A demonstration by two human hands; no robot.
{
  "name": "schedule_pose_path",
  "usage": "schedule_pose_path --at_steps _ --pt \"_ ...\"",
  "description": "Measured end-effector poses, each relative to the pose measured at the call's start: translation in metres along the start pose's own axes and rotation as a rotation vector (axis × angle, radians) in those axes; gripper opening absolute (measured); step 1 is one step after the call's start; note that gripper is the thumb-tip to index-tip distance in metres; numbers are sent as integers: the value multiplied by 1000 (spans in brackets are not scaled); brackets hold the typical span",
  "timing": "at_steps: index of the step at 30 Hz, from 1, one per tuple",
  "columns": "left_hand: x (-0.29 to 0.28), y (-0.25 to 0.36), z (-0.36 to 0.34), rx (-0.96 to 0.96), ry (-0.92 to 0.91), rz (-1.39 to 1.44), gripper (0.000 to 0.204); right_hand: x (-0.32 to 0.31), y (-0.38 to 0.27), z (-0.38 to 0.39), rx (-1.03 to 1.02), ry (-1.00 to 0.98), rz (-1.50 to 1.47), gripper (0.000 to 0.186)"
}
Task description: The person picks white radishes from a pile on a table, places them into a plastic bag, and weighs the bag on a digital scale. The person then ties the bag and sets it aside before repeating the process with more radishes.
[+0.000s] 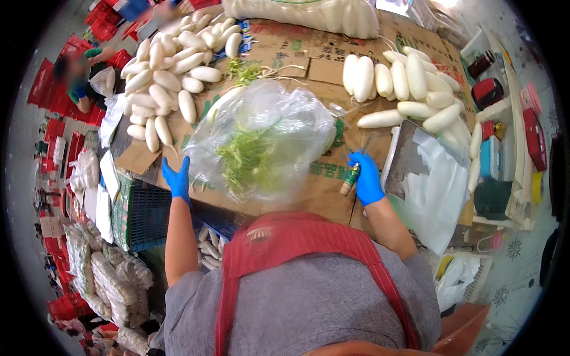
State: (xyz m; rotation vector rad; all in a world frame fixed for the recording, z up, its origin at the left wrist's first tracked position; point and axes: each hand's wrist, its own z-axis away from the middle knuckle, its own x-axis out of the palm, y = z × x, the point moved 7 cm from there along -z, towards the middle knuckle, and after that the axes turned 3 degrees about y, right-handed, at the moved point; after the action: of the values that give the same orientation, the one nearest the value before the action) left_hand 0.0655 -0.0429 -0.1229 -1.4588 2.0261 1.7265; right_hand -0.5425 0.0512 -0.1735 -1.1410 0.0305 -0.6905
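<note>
Left hand (177, 180) spread beside one clear bag (297, 127), frame centre; right hand (369, 179) wrapped round one knife (352, 175), long axis steep, pointing toward frame top.

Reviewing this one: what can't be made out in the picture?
All in the head view:
The tool in the right hand: far end too blurred to identify.
The greens: clouded by clear plastic; inside or underneath is unclear.
The lower radishes: partly hidden by the apron.
The packed radishes: cut off by the upper edge.
</note>
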Motion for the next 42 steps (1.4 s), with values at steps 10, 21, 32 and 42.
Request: schedule_pose_path --at_steps 10,21,32,42 --pt "108 21 72 -488 -581 558 44 123 -13 -33 -669 -78 893 61" --pt "7 2 34 -541 -476 889 29 114 -16 12 -226 -6 -70 39" --pt "73 58 146 -334 -1127 706 78 252 125 112 -688 -284 910 22" --pt "99 59 84 -783 -909 1047 22 342 76 146 -674 -687 985 22"
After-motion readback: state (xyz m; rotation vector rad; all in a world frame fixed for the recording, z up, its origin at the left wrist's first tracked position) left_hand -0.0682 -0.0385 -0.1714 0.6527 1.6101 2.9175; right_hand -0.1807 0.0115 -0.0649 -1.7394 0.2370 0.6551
